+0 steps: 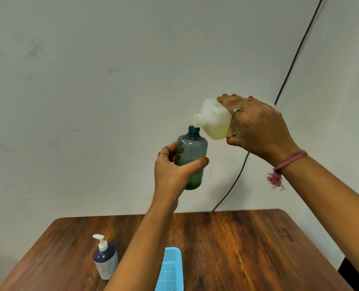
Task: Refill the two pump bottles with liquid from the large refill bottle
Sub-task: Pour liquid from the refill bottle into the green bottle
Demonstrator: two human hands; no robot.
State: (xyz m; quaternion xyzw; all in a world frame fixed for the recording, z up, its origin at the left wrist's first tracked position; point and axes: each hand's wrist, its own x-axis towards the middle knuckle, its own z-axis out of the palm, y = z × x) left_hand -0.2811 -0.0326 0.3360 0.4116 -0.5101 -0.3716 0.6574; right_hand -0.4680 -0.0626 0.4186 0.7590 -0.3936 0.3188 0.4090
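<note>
The person is holding both bottles up in the air, well above the wooden table (pixel 227 244), in front of a pale wall. The left hand (pixel 174 171) is gripping a translucent grey-blue bottle (pixel 193 152) w/ its pump off & neck open; thumb is lying across the front, fingers are curling round the back, clamped on the body. The bottle is standing upright, w/ greenish liquid sitting in the bottom part.

The right hand (pixel 256 127) is gripping the large white refill bottle (pixel 214 120), fingers wrapped over the top & thumb under, clamped on it. That bottle is tipping over to its left, spout pointing down & hanging just above the grey-blue bottle's open neck. Yellowish liquid is pooling in its lower side; can't tell if any is actually flowing out.

On the table, near left, a second pump bottle (pixel 106 261) is standing upright, dark blue top part, white pump still on. Just beside the left forearm, a light blue mesh tray (pixel 170 271) is lying at the near edge. A black cable (pixel 296 53) is running down the wall behind.
</note>
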